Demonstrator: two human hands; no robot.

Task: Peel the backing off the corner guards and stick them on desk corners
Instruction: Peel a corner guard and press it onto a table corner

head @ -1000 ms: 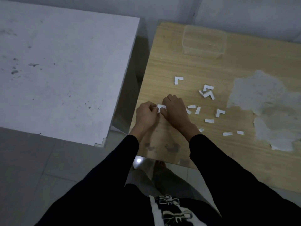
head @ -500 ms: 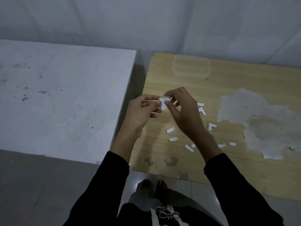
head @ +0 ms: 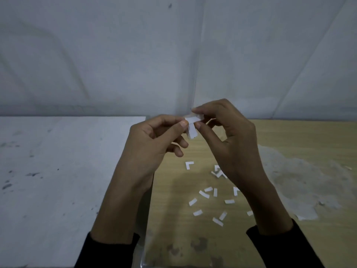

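A small white L-shaped corner guard (head: 192, 127) is held up in the air above the gap between two tables. My left hand (head: 154, 138) pinches its left end between thumb and forefinger. My right hand (head: 226, 132) pinches its upper right part with fingertips. Below, on the wooden desk (head: 301, 136), lie another L-shaped guard (head: 189, 165) and several white backing strips (head: 204, 194), some partly hidden by my right wrist.
A white, speckled table (head: 58, 171) stands to the left, with a narrow gap between it and the wooden desk. A large pale worn patch (head: 301, 180) covers the desk's right side. A grey wall rises behind both.
Both hands have lifted the guard from the desk surface up in front of the wall. The camera has tilted upward, so the clear box at the desk's back is out of view.
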